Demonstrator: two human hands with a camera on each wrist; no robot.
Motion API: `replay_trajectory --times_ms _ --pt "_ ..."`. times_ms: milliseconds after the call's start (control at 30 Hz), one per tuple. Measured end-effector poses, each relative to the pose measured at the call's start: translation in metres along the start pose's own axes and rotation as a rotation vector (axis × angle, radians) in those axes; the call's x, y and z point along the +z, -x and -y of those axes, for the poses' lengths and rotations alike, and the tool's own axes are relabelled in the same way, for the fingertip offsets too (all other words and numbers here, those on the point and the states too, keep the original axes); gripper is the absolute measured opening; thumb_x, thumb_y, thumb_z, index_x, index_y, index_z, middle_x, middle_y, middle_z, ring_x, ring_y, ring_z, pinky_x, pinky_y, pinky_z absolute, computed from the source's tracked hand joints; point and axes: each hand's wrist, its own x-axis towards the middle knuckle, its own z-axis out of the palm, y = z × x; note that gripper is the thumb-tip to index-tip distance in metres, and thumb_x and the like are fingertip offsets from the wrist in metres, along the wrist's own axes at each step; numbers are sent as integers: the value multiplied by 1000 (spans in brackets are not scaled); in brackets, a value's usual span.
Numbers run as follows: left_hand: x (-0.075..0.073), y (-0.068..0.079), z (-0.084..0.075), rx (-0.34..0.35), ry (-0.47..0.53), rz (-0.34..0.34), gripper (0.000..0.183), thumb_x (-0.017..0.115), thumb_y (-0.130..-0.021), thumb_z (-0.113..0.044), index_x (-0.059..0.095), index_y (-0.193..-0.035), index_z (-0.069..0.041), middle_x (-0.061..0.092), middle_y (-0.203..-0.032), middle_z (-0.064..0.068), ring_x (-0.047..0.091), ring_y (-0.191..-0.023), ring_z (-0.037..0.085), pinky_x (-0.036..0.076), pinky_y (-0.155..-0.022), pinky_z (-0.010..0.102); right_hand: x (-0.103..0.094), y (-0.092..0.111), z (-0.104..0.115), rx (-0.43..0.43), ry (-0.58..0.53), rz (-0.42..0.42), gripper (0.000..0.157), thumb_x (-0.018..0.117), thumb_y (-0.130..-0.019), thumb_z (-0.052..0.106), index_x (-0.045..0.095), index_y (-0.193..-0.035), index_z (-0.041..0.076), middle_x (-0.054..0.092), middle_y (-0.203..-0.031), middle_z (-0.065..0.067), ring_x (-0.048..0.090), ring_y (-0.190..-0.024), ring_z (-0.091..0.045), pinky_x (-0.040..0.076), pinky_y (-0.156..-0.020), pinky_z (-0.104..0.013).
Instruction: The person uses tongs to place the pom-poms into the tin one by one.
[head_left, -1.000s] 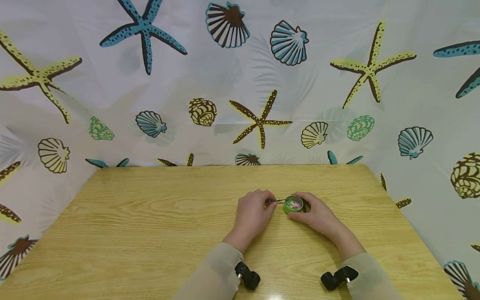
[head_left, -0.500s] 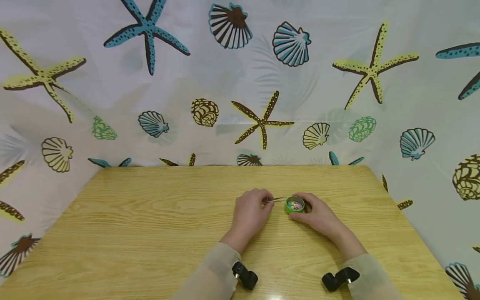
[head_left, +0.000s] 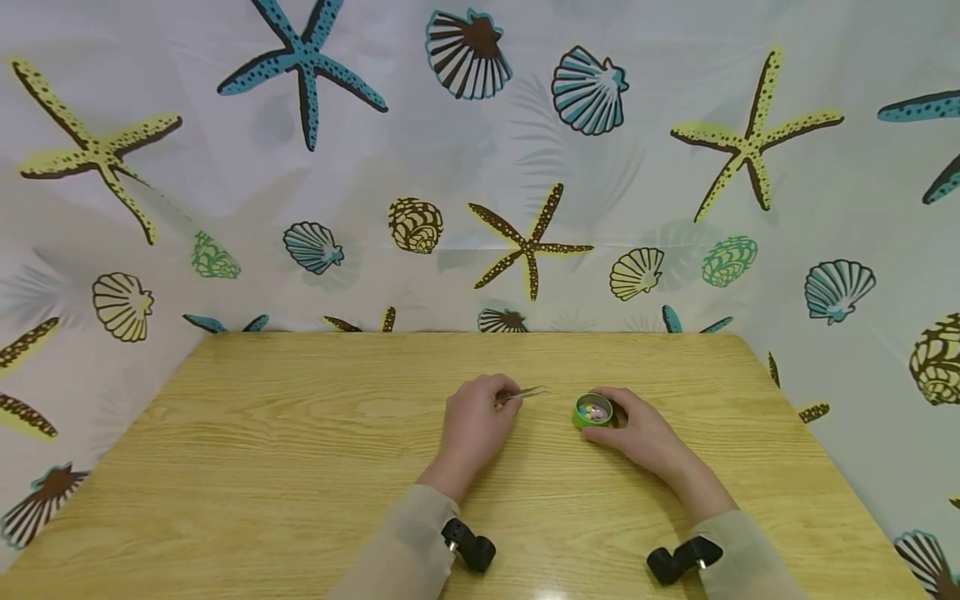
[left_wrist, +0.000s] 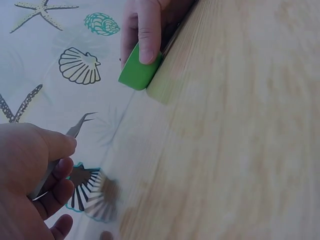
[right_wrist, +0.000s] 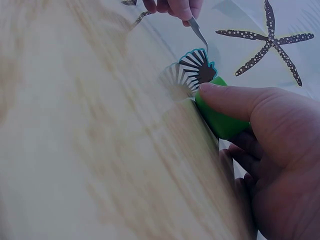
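My left hand (head_left: 480, 423) pinches a pair of metal tweezers (head_left: 523, 393) between thumb and fingers. Their bent tips point right, toward a small round green container (head_left: 582, 416), and stop short of it. In the left wrist view the tweezers (left_wrist: 75, 129) show slightly parted tips with nothing between them. My right hand (head_left: 643, 429) grips the container on the wooden table from its right side, thumb at the near side. Small pastel pieces, pink, yellow and blue (head_left: 593, 412), lie inside. Seen from the right wrist, the thumb presses the green wall (right_wrist: 225, 117) and the contents are hidden.
The wooden table (head_left: 300, 450) spreads around both hands. A white cloth (head_left: 465, 167) printed with starfish and shells hangs behind it and along both sides. Black wrist cameras (head_left: 468, 546) sit on the beige sleeves.
My left hand has drawn the tweezers away to the left, from the container's rim to a clear gap beside it. The right hand keeps its grip on the container.
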Motion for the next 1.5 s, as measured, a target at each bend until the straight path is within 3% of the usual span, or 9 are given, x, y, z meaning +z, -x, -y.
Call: replay_trajectory --times_ms 300,767,1133,1500 --pt "-6 -3 15 -20 37 -28 8 82 -102 -16 83 -109 -13 80 -107 4 75 -102 28 58 -94 53 0 0 -1 0 -2 6 72 87 -99 33 56 -159 8 56 -160 -21 47 -152 -42 33 -126 -62" --pt "-6 -6 25 -65 91 -4 9 81 -104 -19 83 -111 -14 80 -109 3 73 -99 25 57 -93 52 0 -3 -1 0 15 6 74 87 -98 34 56 -160 9 55 -161 -20 47 -152 -42 33 -126 -62" --pt "-2 -9 34 -73 89 -1 8 82 -104 -22 83 -110 -16 81 -108 1 75 -99 24 52 -103 54 0 -3 -3 7 -10 11 74 87 -99 33 55 -161 9 55 -160 -19 47 -153 -41 33 -126 -61" --pt "1 -8 36 -57 37 7 6 84 -102 -24 85 -106 -20 81 -103 -1 75 -97 23 49 -104 55 0 -3 -5 10 -6 8 73 87 -99 31 55 -161 9 55 -161 -19 46 -153 -41 32 -127 -61"
